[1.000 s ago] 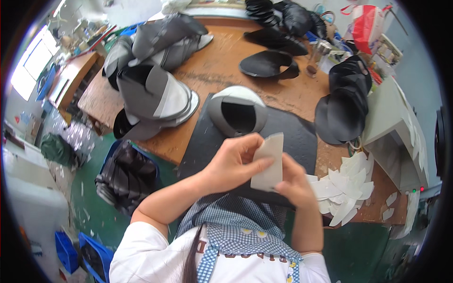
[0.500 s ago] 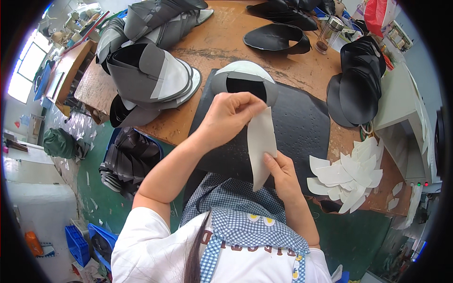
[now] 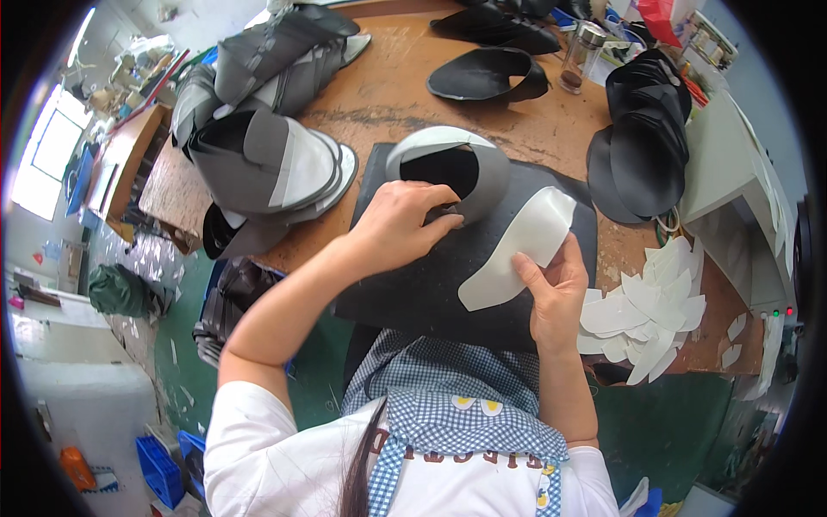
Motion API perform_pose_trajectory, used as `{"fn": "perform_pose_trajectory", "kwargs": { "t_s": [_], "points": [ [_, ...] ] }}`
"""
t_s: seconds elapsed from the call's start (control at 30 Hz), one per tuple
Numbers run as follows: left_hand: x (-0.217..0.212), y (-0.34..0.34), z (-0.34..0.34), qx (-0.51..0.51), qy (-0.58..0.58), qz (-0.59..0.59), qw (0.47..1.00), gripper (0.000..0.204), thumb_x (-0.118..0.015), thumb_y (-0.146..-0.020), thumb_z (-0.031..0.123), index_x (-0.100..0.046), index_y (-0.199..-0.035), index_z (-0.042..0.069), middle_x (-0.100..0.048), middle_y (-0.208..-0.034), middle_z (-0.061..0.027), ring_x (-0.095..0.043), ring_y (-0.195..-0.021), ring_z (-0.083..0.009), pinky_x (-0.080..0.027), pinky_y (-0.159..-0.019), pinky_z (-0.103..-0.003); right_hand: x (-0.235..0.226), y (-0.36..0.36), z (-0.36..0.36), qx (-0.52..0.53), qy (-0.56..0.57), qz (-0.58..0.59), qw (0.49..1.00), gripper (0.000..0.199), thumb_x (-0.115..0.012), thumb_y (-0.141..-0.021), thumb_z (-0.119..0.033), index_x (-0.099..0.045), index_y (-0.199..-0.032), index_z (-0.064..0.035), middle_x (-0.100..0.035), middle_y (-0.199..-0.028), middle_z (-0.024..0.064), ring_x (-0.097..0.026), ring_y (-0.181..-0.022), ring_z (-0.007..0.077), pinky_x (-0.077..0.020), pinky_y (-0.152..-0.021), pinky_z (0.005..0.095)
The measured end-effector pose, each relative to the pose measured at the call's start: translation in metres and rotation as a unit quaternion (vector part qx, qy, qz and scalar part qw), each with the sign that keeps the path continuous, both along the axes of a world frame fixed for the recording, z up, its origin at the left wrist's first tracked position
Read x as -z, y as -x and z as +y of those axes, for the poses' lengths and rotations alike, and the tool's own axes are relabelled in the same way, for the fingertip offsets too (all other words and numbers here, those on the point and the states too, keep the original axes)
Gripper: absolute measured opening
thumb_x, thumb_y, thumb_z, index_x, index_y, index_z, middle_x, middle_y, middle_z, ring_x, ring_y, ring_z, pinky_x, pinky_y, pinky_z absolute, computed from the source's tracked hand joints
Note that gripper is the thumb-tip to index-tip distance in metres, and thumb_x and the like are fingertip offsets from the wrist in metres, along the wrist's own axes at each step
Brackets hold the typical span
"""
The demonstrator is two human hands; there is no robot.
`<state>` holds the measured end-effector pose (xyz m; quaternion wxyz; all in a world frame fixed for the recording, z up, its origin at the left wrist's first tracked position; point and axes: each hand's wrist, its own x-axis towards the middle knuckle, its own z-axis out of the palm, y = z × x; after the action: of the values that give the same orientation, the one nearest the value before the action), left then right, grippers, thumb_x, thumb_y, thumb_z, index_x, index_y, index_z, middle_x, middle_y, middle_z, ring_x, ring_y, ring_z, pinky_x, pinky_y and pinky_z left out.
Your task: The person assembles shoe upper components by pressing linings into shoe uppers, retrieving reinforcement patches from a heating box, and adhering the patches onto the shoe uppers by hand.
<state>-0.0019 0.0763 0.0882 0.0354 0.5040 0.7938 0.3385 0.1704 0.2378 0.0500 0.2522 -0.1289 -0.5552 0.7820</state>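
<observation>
A grey shoe upper (image 3: 491, 185) with a white toe band lies on a black mat (image 3: 405, 293) in front of me. My left hand (image 3: 409, 224) is closed on its near left edge, thumb and fingers pinched together there. My right hand (image 3: 556, 289) grips a curved white lining piece (image 3: 521, 241) between thumb and fingers. That piece is held slantwise above the mat, to the right of the upper, its wider end pointing away from me. The upper's dark opening faces up, and my left hand hides part of its near edge.
Stacked grey-and-white uppers (image 3: 267, 164) stand at left. Black uppers (image 3: 642, 164) are piled at right, with a single black upper (image 3: 487, 76) and a glass jar (image 3: 582, 56) farther back. Loose white pieces (image 3: 642, 310) are heaped right of the mat, beside a grey machine housing (image 3: 732, 189).
My left hand has let go of the white lining piece and moved down onto the upper's edge. My right hand has shifted right with the piece, which now leans over to the right.
</observation>
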Motion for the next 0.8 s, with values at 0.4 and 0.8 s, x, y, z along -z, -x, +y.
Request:
{"fn": "perform_pose_trajectory", "kwargs": {
  "t_s": [0.4, 0.8],
  "points": [
    [-0.009, -0.04, 0.003, -0.074, -0.186, -0.368, 0.908, 0.032, -0.064, -0.102, 0.02, -0.07, -0.117, -0.008, -0.071, -0.097, -0.0025, -0.061, -0.091, -0.0066, -0.05, -0.082, -0.022, -0.03, 0.018, -0.011, 0.066, -0.237, 0.067, 0.967, 0.037, -0.07, -0.091, 0.003, -0.049, -0.121, 0.0003, -0.069, -0.107, 0.0115, -0.07, -0.095, 0.0162, -0.0579, -0.083, 0.0298],
    [-0.011, -0.036, 0.005, -0.048, -0.199, -0.387, 0.899, 0.032, -0.064, -0.102, 0.022, -0.071, -0.113, -0.008, -0.073, -0.097, -0.0042, -0.063, -0.091, -0.0081, -0.05, -0.084, -0.024, -0.027, 0.031, -0.011, 0.054, -0.253, 0.063, 0.964, 0.04, -0.07, -0.09, 0.003, -0.049, -0.124, 0.0001, -0.068, -0.11, 0.0121, -0.07, -0.099, 0.0172, -0.0578, -0.084, 0.0301]
  ]
}}
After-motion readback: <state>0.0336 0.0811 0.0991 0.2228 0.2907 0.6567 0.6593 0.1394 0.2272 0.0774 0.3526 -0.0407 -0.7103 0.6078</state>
